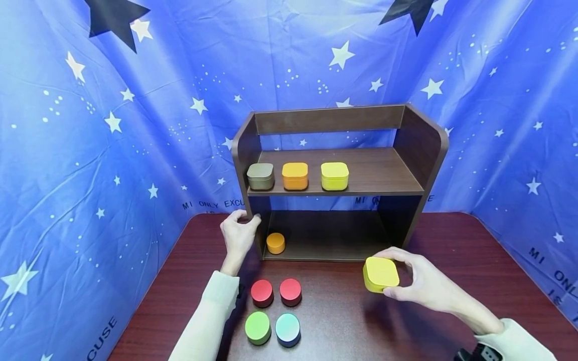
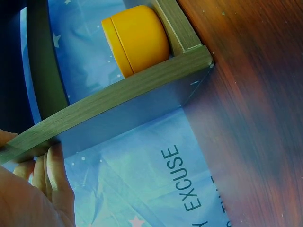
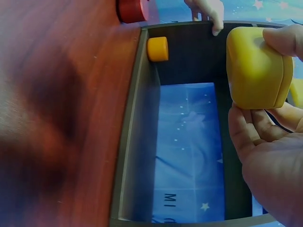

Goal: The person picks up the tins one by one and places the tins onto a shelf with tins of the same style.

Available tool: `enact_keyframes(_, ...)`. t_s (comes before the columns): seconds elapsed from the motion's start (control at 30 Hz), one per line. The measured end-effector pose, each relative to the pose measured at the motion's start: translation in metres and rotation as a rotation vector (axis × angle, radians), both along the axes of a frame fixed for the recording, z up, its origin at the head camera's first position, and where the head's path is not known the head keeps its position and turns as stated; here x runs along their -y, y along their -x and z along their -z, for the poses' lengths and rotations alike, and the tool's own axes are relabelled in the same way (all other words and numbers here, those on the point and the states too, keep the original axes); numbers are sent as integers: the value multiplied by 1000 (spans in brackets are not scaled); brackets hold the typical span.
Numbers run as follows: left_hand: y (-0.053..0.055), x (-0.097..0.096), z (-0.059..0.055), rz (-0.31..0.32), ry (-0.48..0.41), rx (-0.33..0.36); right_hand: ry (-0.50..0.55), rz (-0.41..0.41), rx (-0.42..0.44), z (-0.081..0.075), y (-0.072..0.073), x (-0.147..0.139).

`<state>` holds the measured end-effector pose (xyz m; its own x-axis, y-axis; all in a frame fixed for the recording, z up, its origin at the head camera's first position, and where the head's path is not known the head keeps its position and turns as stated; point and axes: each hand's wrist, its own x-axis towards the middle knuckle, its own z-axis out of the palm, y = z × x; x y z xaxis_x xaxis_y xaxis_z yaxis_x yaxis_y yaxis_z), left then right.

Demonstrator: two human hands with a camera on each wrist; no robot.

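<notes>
Blue star-print backdrop [image 1: 280, 75] hung behind a red-brown table [image 1: 180, 291]. L. hand [image 1: 238, 234] pinched the L. side of a brown shelf [image 1: 379, 168]; an orange rd. box [image 1: 276, 243] sat inside, btm. L.; R. hand [image 1: 426, 286] pinched a yellow sq. box [image 1: 381, 273] above the table, nr. the shelf's lower R. front.

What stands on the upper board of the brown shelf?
On the upper board stand a grey-green box, an orange box and a yellow box. What's inside or beneath them is covered.
</notes>
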<state>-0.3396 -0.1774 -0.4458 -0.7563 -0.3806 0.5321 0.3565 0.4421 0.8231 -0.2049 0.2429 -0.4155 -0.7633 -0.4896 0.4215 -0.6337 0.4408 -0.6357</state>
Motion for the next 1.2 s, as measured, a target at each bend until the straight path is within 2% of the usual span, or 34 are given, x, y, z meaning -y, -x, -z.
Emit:
enact_keyframes(0.27,3,0,2,-6,3,-20,-3,0,-16,-14,10,-1)
enact_keyframes(0.6,2,1,2,-9,4,-3,79,-87,37,-36,23,2)
enact_keyframes(0.9,3,0,2,-25,9,10,68,-90,55,-58,32,-3)
enact_keyframes(1.2,2,1,3,-21,14,15,31,-65,59,-71,37,-5)
